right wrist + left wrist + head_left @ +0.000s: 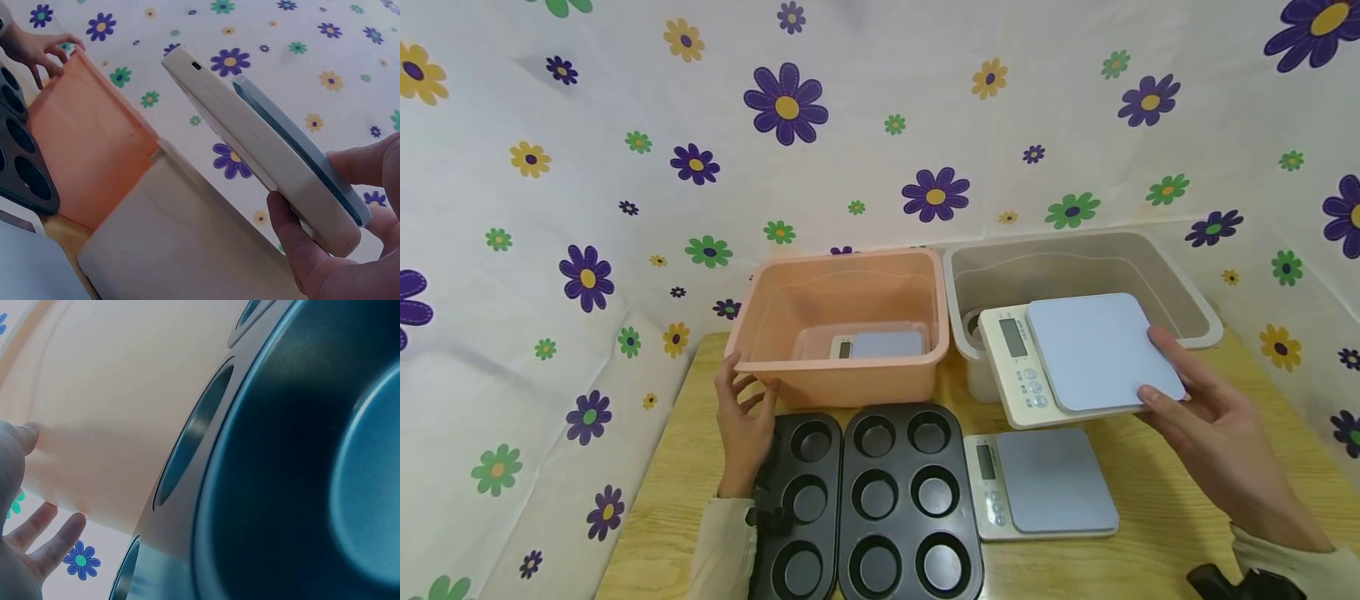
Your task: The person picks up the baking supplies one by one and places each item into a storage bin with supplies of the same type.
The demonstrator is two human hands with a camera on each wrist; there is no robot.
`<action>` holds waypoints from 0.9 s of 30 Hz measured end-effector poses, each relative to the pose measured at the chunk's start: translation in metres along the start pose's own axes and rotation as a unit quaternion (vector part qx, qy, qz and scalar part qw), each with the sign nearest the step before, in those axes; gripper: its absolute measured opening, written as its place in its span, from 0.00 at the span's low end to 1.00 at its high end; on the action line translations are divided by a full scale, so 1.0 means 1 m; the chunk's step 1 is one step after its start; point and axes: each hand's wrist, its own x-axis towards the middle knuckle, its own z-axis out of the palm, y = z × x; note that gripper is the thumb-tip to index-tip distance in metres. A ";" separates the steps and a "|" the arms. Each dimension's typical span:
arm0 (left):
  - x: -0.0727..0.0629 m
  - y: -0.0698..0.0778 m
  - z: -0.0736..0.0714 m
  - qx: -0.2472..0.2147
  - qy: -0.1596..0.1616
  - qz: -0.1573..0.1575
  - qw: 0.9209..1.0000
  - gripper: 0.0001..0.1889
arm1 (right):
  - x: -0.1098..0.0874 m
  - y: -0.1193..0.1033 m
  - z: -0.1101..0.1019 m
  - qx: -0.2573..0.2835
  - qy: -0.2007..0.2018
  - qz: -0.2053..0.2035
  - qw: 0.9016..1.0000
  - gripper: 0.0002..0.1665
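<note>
Pinched at its right end by my right hand, a white kitchen scale with a pale blue platform is held tilted over the front of the beige bin. In the right wrist view, thumb and fingers grip the scale from both faces. My left hand touches the front left corner of the peach bin, fingertips at its rim and thumb against the front wall. Inside that bin lies another scale. A further kitchen scale lies flat on the table below the held one.
Two dark muffin tins lie side by side before the peach bin, close to the left forearm. Something round, partly hidden by the held scale, shows inside the beige bin. A flowered cloth hangs behind the wooden table.
</note>
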 end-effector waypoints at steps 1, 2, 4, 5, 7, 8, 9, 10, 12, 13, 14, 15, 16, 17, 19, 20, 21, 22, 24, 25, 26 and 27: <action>0.000 0.000 0.000 0.003 0.001 0.002 1.000 0.40 | 0.004 0.000 0.003 -0.002 -0.002 0.002 1.000 0.44; 0.001 0.000 0.000 0.005 0.001 0.004 1.000 0.40 | 0.008 0.001 0.006 -0.001 -0.007 0.003 1.000 0.44; 0.001 -0.001 0.000 0.010 0.001 0.006 1.000 0.41 | 0.016 0.001 0.013 -0.003 -0.009 0.008 1.000 0.44; 0.001 -0.001 0.000 0.011 0.001 0.006 1.000 0.41 | 0.019 0.001 0.016 -0.009 -0.011 0.009 1.000 0.44; 0.001 -0.001 0.000 0.014 0.001 0.005 1.000 0.41 | 0.026 0.001 0.021 -0.018 -0.011 0.009 1.000 0.44; 0.000 -0.001 0.000 0.014 0.001 0.003 1.000 0.41 | 0.030 0.001 0.024 -0.021 -0.011 0.008 1.000 0.44; 0.000 -0.001 0.000 0.013 0.001 0.001 1.000 0.41 | 0.034 0.001 0.027 -0.022 -0.011 0.008 1.000 0.43; -0.001 -0.001 -0.001 0.012 0.001 -0.001 1.000 0.41 | 0.037 0.001 0.031 -0.023 -0.011 0.007 1.000 0.43; -0.002 -0.001 -0.001 0.011 0.003 -0.004 1.000 0.41 | 0.045 0.002 0.038 -0.026 -0.011 0.005 1.000 0.43; -0.003 -0.002 0.000 0.011 0.004 -0.005 1.000 0.41 | 0.049 0.001 0.042 -0.024 -0.011 0.004 1.000 0.43; -0.003 -0.002 0.000 0.009 0.005 -0.007 1.000 0.41 | 0.053 0.001 0.046 -0.023 -0.011 0.004 1.000 0.43; -0.004 -0.002 0.000 0.008 0.006 -0.009 1.000 0.41 | 0.056 0.001 0.050 -0.024 -0.011 0.003 1.000 0.43; -0.004 -0.002 0.000 0.010 0.008 -0.011 1.000 0.42 | 0.060 0.001 0.054 -0.024 -0.009 0.004 1.000 0.43; -0.004 -0.002 0.000 0.010 0.009 -0.011 1.000 0.42 | 0.063 0.001 0.058 -0.025 -0.007 0.006 1.000 0.44; -0.002 -0.003 0.000 0.012 0.009 -0.012 1.000 0.42 | 0.068 0.001 0.066 -0.028 -0.002 0.013 1.000 0.44; -0.002 -0.003 0.000 0.012 0.008 -0.012 1.000 0.42 | 0.071 0.001 0.070 -0.030 0.001 0.018 0.999 0.44; -0.001 -0.003 0.001 0.014 0.009 -0.011 1.000 0.42 | 0.074 0.000 0.073 -0.030 0.003 0.023 0.999 0.45; 0.000 -0.003 0.001 0.014 0.008 -0.009 1.000 0.42 | 0.077 0.000 0.077 -0.030 0.007 0.029 0.999 0.45; 0.001 -0.004 0.001 0.013 0.006 -0.007 1.000 0.42 | 0.082 -0.001 0.084 -0.038 0.011 0.037 0.999 0.45; 0.001 -0.004 0.001 0.011 0.005 -0.005 1.000 0.42 | 0.085 0.000 0.088 -0.040 0.013 0.038 0.998 0.46; 0.001 -0.005 0.001 0.006 0.004 -0.005 1.000 0.42 | 0.088 0.000 0.091 -0.037 0.017 0.042 0.998 0.46; 0.001 -0.005 0.001 0.002 0.005 -0.003 1.000 0.42 | 0.091 0.000 0.095 -0.034 0.020 0.044 0.998 0.46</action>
